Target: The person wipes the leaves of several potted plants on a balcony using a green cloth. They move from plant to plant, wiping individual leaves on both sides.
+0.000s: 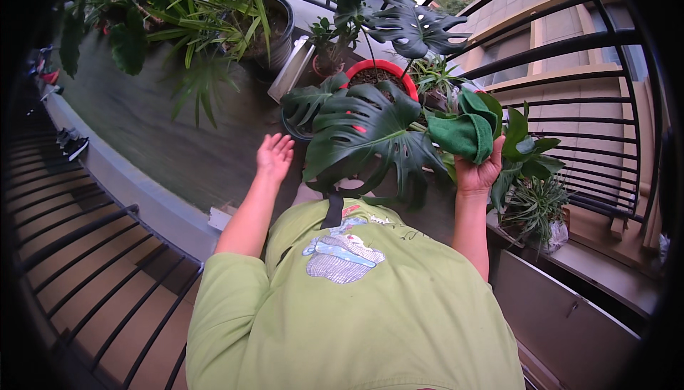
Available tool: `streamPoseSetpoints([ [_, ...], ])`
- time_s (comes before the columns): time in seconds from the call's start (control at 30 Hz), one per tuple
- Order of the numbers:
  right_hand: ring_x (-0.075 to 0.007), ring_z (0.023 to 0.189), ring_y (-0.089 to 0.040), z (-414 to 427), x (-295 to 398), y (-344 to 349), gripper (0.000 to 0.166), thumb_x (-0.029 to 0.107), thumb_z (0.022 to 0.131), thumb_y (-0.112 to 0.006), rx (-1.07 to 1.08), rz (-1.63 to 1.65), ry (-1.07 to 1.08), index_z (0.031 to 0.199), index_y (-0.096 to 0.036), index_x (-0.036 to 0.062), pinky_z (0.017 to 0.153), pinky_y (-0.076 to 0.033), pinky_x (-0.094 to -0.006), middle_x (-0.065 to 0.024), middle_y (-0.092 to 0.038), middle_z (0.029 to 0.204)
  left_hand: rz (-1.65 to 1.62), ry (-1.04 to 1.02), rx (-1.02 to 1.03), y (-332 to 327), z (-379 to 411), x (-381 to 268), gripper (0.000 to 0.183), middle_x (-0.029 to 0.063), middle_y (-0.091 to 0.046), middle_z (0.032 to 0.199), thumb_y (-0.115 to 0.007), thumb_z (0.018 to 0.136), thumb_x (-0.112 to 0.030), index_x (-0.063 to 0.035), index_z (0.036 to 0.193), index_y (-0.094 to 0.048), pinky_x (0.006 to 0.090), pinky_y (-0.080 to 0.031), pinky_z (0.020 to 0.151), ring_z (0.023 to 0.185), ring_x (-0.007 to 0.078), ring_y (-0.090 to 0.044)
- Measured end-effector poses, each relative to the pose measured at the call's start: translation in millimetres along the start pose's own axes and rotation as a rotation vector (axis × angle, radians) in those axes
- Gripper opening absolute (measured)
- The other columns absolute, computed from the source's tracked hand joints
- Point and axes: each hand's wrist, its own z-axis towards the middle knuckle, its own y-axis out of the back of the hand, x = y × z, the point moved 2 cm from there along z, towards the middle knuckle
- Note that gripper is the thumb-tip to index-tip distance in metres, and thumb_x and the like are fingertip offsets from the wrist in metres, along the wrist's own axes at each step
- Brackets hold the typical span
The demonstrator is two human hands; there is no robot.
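Observation:
A folded green cloth (464,131) rests in my right hand (478,168), thumb up along its right edge. Broad green leaves (515,133) of a plant stand just behind and to the right of that hand. My left hand (275,156) is palm up with its fingers apart, holding nothing. Between my hands spreads a large split monstera leaf (368,133), which hides part of the floor and my feet. Beyond it, the monstera's red pot (410,83) holds dark soil, and a second upright monstera leaf (419,29) rises above the rim.
Black railings (556,53) run along the right, with another railing (107,262) at the lower left. A tall dark pot (280,32) with a palm-like plant stands ahead. Spiky plants (537,200) sit on the right ledge. Shoes (72,144) lie on the left ledge.

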Motion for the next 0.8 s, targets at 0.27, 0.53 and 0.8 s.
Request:
streamPoseSetpoints([
  [0.27, -0.0374, 0.121, -0.051, -2.7, -37.3, 32.3, 0.05, 0.006, 0.091, -0.055, -0.109, -0.155, -0.198, 0.138, -0.038, 0.0016, 0.103, -0.041, -0.0554, -0.0198, -0.049, 0.134, -0.078, -0.148, -0.049, -25.4, -33.8, -27.8, 0.036, 0.008, -0.062, 0.111, -0.055, 0.094, -0.037, -0.0097, 0.116, -0.055, 0.0333, -0.047, 0.08, 0.097, 0.0217, -0.059],
  [0.53, -0.0351, 0.121, -0.052, 15.7, -1.1, 7.3, 0.049, 0.002, 0.092, -0.052, 0.005, -0.153, -0.15, 0.139, -0.037, 0.0048, 0.103, -0.042, -0.0541, -0.0181, -0.05, 0.133, 0.119, -0.174, 0.277, -135.7, -48.9, -9.0, 0.031, 0.0064, -0.065, 0.108, -0.051, 0.098, -0.033, -0.0098, 0.116, -0.059, 0.0302, -0.047, 0.081, 0.094, 0.0186, -0.061],
  [0.8, -0.0335, 0.119, -0.054, -9.8, -14.3, 42.5, 0.048, 0.002, 0.091, -0.054, -0.177, -0.05, -0.125, 0.137, -0.041, 0.0096, 0.098, -0.046, -0.0557, -0.0153, -0.052, 0.132, 1.018, -0.313, 0.429, -170.3, -42.9, 30.3, 0.032, 0.0014, -0.066, 0.106, -0.054, 0.097, -0.031, -0.0084, 0.117, -0.063, 0.0239, -0.042, 0.082, 0.095, 0.0084, -0.058],
])
